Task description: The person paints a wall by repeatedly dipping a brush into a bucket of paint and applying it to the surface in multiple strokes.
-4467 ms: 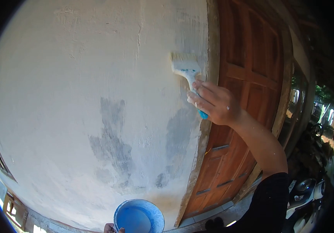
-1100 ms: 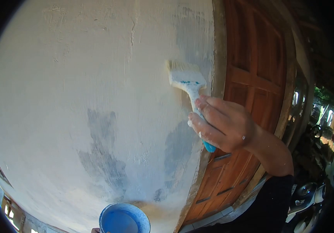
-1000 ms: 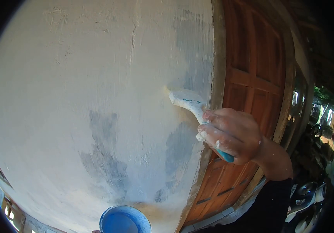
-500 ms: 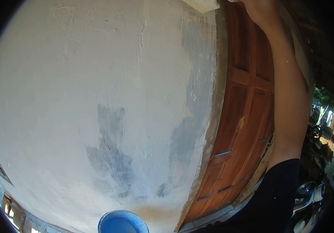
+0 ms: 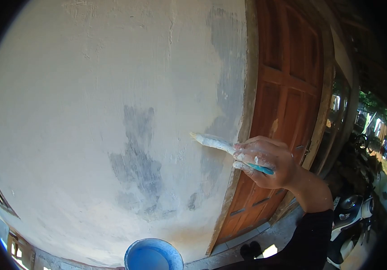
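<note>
Head view: paint brush in the right hand, up at the wall

The right hand pinches the brush by its handle, thumb and fingers closed around it, with the blue end showing below the fingers. White smears mark the fingers and the brush alike. The brush appears nearly edge-on, bristles pointing left at the pale wall – whether they touch it, I cannot tell. It sits just left of the door frame, while the hand itself appears in front of the brown door. A black sleeve covers the upper arm.

At the bottom edge, below the brush and well apart from it, is a blue bucket with paler liquid inside. The left hand cannot be made out, so I cannot tell how its fingers stand.

Grey patches mark the wall left of the brush, and a longer grey strip runs beside the door frame. Dark shoes are on the floor near the door – and a motorbike stands at the far right.
</note>
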A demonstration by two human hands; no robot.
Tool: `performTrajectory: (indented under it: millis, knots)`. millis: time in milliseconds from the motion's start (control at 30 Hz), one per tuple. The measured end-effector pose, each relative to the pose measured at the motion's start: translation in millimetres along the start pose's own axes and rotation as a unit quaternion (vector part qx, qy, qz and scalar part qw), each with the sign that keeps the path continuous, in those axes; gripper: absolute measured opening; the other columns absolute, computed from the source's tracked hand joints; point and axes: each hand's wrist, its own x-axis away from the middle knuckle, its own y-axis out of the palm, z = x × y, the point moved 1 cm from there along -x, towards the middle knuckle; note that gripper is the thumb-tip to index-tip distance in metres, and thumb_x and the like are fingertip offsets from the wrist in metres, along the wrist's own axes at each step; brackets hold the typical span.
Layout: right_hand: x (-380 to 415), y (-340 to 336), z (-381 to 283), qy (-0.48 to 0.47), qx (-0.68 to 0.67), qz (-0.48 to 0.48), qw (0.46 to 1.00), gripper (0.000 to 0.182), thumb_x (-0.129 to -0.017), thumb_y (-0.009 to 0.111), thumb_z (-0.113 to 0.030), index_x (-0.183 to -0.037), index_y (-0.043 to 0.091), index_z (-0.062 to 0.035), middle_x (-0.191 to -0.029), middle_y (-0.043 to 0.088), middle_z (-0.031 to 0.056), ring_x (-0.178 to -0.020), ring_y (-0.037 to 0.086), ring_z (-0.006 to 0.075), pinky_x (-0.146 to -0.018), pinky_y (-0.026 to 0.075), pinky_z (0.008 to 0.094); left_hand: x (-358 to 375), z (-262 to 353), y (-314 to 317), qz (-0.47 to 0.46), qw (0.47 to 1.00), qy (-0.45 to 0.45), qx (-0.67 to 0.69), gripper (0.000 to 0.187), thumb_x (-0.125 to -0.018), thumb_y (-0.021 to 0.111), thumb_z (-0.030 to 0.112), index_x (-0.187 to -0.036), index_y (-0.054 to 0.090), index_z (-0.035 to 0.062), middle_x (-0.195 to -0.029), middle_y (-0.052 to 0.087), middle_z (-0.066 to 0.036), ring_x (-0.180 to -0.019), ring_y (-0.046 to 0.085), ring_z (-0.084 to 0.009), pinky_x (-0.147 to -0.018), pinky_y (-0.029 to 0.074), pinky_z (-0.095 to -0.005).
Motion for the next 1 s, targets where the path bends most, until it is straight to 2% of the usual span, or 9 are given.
performTrajectory:
  millis: [67, 300, 367, 400, 533, 667, 733, 833, 1000]
  knots:
    - [1.5, 1.9, -11.8, 0.041, -0.035, -0.033, 0.998, 0.025, -0.068, 0.071, -0.004, -0.090, 0.060, -0.0004, -0.086, 0.064, 0.0166, -0.081, 0.065, 0.0288, -0.067, 0.054, 0.0327, 2.4, 8.4, -1.0, 0.001, 1.000, -0.011, -0.011, 0.016, -0.075, 0.060, 0.001, -0.077, 0.045, 0.0049, -0.054, 0.042, 0.000, -0.037, 0.035, -0.0069, -0.033, 0.029, -0.0212]
    - [8.0, 31.6, -47.6, 0.092, -0.267, -0.029, 0.959, 0.027, -0.073, 0.071, -0.016, -0.095, 0.061, -0.0029, -0.084, 0.063, 0.0120, -0.068, 0.065, 0.0192, -0.058, 0.052, 0.0276, 4.0, 28.3, 8.0, -0.029, 0.999, -0.021, 0.001, 0.012, -0.077, 0.058, 0.000, -0.080, 0.047, 0.0038, -0.056, 0.044, 0.000, -0.040, 0.037, -0.0055, -0.034, 0.029, -0.0192]
    - [17.1, 45.9, -63.3, 0.149, -0.328, -0.067, 0.931, 0.027, -0.074, 0.070, -0.019, -0.096, 0.063, -0.0039, -0.083, 0.064, 0.0105, -0.067, 0.065, 0.0186, -0.058, 0.051, 0.0278, 0.8, 28.7, 17.6, -0.039, 0.993, 0.012, 0.109, 0.020, -0.069, 0.054, -0.007, -0.084, 0.045, 0.0008, -0.073, 0.054, -0.006, -0.063, 0.051, -0.0103, -0.064, 0.042, -0.0228]
    - [20.9, 55.7, -70.3, 0.157, -0.345, -0.075, 0.922, 0.027, -0.074, 0.070, -0.019, -0.096, 0.063, -0.0039, -0.083, 0.064, 0.0105, -0.067, 0.065, 0.0186, -0.058, 0.051, 0.0278, 2.3, 37.7, 18.3, -0.050, 0.992, -0.042, 0.108, 0.021, -0.069, 0.056, -0.008, -0.085, 0.045, 0.0007, -0.073, 0.055, -0.006, -0.065, 0.051, -0.0102, -0.066, 0.042, -0.0221]
    - [35.8, 101.9, -99.6, 0.242, -0.510, -0.156, 0.811, 0.025, -0.074, 0.070, -0.018, -0.094, 0.064, -0.0032, -0.084, 0.065, 0.0112, -0.069, 0.065, 0.0194, -0.059, 0.050, 0.0268, 0.0, 41.3, 25.1, -0.087, 0.990, -0.026, 0.111, 0.022, -0.074, 0.055, -0.009, -0.090, 0.045, 0.0001, -0.074, 0.058, -0.005, -0.062, 0.053, -0.0061, -0.058, 0.042, -0.0181]
    - [51.6, 145.1, -123.5, 0.225, -0.542, -0.223, 0.778, 0.025, -0.075, 0.068, -0.014, -0.094, 0.062, 0.0009, -0.084, 0.064, 0.0136, -0.071, 0.065, 0.0218, -0.061, 0.050, 0.0299, 2.6, 46.1, 32.6, -0.106, 0.991, -0.003, 0.084, 0.020, -0.076, 0.059, -0.005, -0.091, 0.046, -0.0008, -0.073, 0.058, -0.005, -0.057, 0.052, -0.0046, -0.049, 0.041, -0.0165]
    - [57.9, 160.9, -133.4, 0.173, -0.515, -0.223, 0.809, 0.024, -0.075, 0.067, -0.013, -0.094, 0.062, 0.0007, -0.083, 0.063, 0.0136, -0.069, 0.064, 0.0239, -0.061, 0.051, 0.0322, 6.2, 47.1, 36.1, -0.095, 0.991, -0.012, 0.096, 0.022, -0.075, 0.059, -0.005, -0.092, 0.046, -0.0023, -0.073, 0.058, -0.006, -0.055, 0.052, -0.0040, -0.046, 0.039, -0.0157]
    - [65.1, 177.1, -143.6, 0.162, -0.541, -0.249, 0.787, 0.023, -0.075, 0.067, -0.011, -0.094, 0.061, 0.0012, -0.083, 0.062, 0.0142, -0.072, 0.064, 0.0261, -0.064, 0.051, 0.0334, 8.0, 41.2, 35.6, -0.090, 0.993, -0.015, 0.081, 0.023, -0.074, 0.060, -0.005, -0.093, 0.046, -0.0029, -0.074, 0.058, -0.006, -0.054, 0.052, -0.0039, -0.044, 0.039, -0.0157]
    - [75.8, 199.6, -152.0, 0.141, -0.549, -0.267, 0.779, 0.024, -0.075, 0.067, -0.011, -0.094, 0.060, 0.0015, -0.085, 0.062, 0.0145, -0.075, 0.064, 0.0269, -0.067, 0.051, 0.0340, 13.5, 38.3, 39.1, -0.073, 0.992, -0.027, 0.095, 0.024, -0.074, 0.059, -0.006, -0.094, 0.046, -0.0032, -0.078, 0.058, -0.006, -0.065, 0.055, -0.0059, -0.056, 0.044, -0.0177]
